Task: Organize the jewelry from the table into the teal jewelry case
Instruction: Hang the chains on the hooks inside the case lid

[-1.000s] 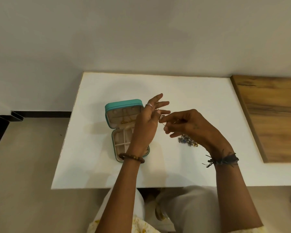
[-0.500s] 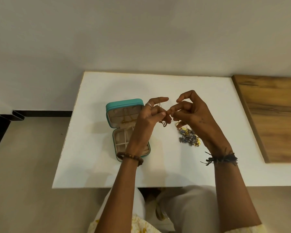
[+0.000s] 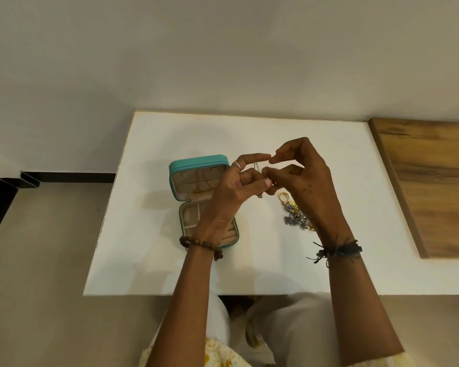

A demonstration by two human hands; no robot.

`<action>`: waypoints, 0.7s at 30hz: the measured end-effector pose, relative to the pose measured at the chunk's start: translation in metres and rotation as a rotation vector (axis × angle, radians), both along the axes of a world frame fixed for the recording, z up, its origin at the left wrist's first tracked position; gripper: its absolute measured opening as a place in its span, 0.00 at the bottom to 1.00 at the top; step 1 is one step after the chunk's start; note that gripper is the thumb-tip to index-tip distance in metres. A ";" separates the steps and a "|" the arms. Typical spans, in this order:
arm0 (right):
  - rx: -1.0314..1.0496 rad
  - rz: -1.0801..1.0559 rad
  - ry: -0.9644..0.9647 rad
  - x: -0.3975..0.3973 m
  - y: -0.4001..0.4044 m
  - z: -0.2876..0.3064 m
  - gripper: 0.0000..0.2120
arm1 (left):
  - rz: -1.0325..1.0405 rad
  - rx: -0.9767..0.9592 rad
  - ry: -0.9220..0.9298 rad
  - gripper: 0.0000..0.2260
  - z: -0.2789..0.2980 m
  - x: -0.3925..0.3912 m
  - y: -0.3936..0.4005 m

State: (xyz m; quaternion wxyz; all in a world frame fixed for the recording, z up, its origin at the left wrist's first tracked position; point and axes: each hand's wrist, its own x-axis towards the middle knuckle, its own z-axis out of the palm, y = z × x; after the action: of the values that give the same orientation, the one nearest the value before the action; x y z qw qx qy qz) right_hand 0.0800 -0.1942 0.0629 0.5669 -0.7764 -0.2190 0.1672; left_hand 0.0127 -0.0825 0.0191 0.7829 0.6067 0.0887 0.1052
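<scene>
White tabletop (image 3: 149, 260) against a plain wall. Both the left hand (image 3: 231, 192) and the right hand (image 3: 302, 181) pinch a thin silver chain necklace (image 3: 257, 168) right beside the open teal zip-around jewelry case (image 3: 199, 161). I'd keep it taut and lower it in slowly so it doesn't knot. Heap of blue-and-gold earrings (image 3: 296, 215) waits by the right wrist.

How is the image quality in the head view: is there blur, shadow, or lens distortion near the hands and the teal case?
Head view: soft, even light; the teal jewelry case casts a faint shadow leftward on the white table. The thin chain between the left hand and right hand is hard to resolve. Wide-angle bending shows at the table's edges.
</scene>
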 end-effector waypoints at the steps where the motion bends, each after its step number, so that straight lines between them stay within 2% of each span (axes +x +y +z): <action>1: 0.007 -0.007 0.064 0.000 0.000 -0.001 0.14 | -0.004 -0.016 -0.003 0.15 0.000 0.000 0.001; 4: 0.099 0.017 0.274 -0.001 0.003 -0.002 0.16 | -0.022 -0.103 -0.024 0.14 -0.001 0.000 0.002; 6: 0.150 0.056 0.336 -0.001 0.004 -0.003 0.17 | -0.041 -0.175 -0.033 0.13 0.001 -0.001 0.002; 13: 0.191 0.030 0.282 -0.002 0.008 -0.004 0.14 | 0.028 -0.241 -0.021 0.11 0.004 0.002 -0.001; 18: 0.163 0.025 0.262 -0.002 0.009 -0.003 0.14 | 0.231 -0.226 0.030 0.16 0.000 -0.001 -0.002; 21: 0.238 0.017 0.340 -0.001 0.008 -0.003 0.12 | 0.348 -0.183 0.079 0.13 0.001 -0.003 0.002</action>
State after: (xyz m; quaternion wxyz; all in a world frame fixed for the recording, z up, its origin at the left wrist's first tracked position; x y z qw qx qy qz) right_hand 0.0787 -0.1864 0.0595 0.6818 -0.6627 -0.1449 0.2738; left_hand 0.0093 -0.0807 0.0199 0.8006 0.5124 0.2320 0.2063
